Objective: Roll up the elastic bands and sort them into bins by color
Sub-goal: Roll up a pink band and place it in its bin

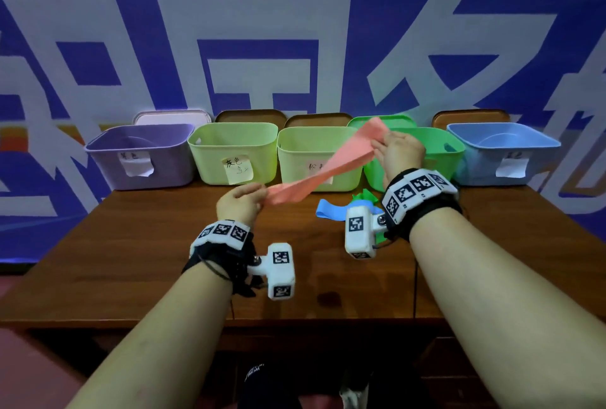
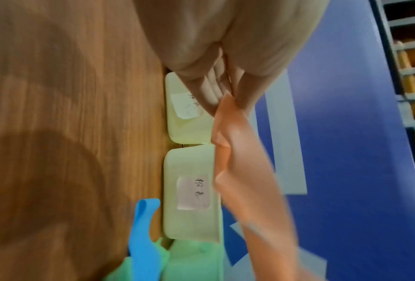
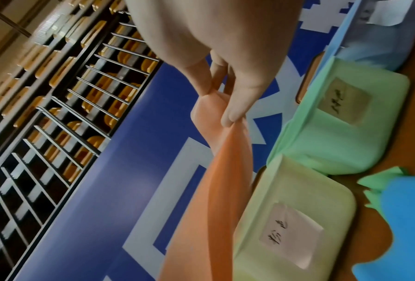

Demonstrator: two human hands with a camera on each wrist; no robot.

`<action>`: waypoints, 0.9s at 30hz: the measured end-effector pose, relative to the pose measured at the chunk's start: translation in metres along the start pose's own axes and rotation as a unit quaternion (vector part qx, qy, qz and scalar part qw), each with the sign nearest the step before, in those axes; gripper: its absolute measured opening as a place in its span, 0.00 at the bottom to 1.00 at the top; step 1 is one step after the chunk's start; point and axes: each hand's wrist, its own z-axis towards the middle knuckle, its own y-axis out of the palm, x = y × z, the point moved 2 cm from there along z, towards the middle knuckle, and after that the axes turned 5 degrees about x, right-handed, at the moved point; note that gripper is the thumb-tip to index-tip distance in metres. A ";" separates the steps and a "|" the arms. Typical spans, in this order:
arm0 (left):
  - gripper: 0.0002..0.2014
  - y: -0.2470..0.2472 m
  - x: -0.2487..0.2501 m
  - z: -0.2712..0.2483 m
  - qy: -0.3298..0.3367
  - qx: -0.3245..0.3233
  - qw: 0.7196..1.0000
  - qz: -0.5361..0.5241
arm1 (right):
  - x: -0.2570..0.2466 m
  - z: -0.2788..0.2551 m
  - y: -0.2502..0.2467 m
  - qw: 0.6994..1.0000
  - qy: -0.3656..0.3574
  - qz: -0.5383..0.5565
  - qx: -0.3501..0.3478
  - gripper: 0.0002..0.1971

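Item: pink band (image 1: 314,172), held in the air over the surface's far edge, before the bins. Left hand (image 1: 241,202) grip pinches its lower end; right hand (image 1: 398,149) grip pinches the upper. Advice: flatten twists, keep tension, roll tightly from one end.

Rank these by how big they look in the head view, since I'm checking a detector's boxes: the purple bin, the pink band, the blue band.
1. purple bin, clearly largest.
2. pink band, long and stretched between both hands, held nearer the camera, so its size is flattered.
3. blue band, smallest, partly hidden behind the right wrist.
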 end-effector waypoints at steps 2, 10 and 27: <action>0.14 0.004 0.001 0.009 -0.038 -0.007 0.996 -0.086 | 0.019 0.010 -0.003 1.000 0.022 -0.013 0.012 0.09; 0.23 0.001 0.000 0.026 -0.119 -0.059 0.941 -0.311 | 0.066 0.040 -0.027 0.983 0.120 -0.114 0.079 0.16; 0.24 0.010 -0.005 0.011 -0.071 -0.104 0.897 0.423 | 0.026 -0.007 0.022 0.986 0.029 -0.064 -0.152 0.09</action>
